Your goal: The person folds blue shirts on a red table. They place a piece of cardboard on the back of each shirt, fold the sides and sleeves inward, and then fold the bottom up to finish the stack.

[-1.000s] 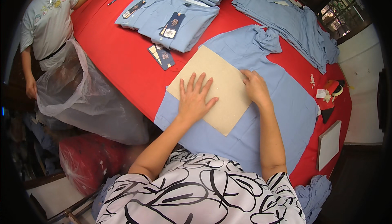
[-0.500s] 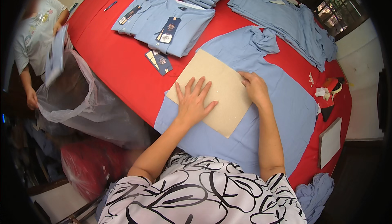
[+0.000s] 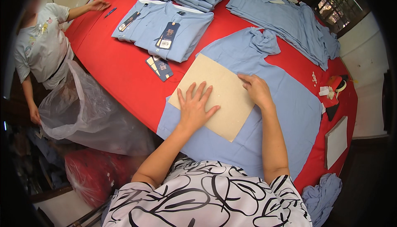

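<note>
Guess you're squaring cardboard [image 3: 226, 96] on the shirt [image 3: 291, 115], left hand [image 3: 194, 109] spread, right hand [image 3: 258, 91] pinch unclear, so next, hold it flat.

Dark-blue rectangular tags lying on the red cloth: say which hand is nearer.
Left. The left hand lies spread on the beige rectangular sheet, below and right of the tags in the picture; the right hand is farther right, at the sheet's right-hand edge.
</note>
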